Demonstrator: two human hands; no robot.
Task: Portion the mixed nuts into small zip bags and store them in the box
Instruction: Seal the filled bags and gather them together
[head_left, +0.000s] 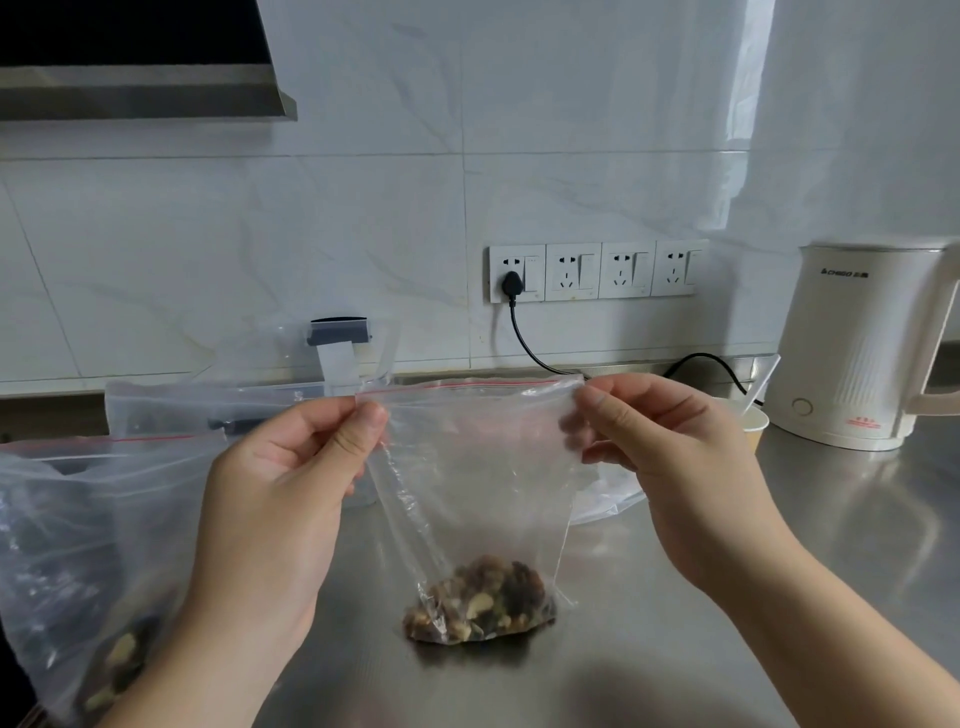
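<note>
A small clear zip bag (475, 467) with a red strip along its top hangs upright in the middle of the view. A handful of mixed nuts (480, 605) lies in its bottom, which rests on the steel counter. My left hand (280, 499) pinches the bag's top left corner. My right hand (670, 462) pinches the top right corner. A larger zip bag of nuts (67, 571) slumps at the left edge. Behind my left hand stands a clear plastic box (249, 410) with a dark latch.
A white electric kettle (862, 348) stands at the back right, its black cord (524, 343) plugged into a row of wall sockets. A paper cup (753, 421) with a stick sits beside the kettle. More clear plastic (608, 499) lies behind the small bag. A range hood (140, 62) hangs at upper left.
</note>
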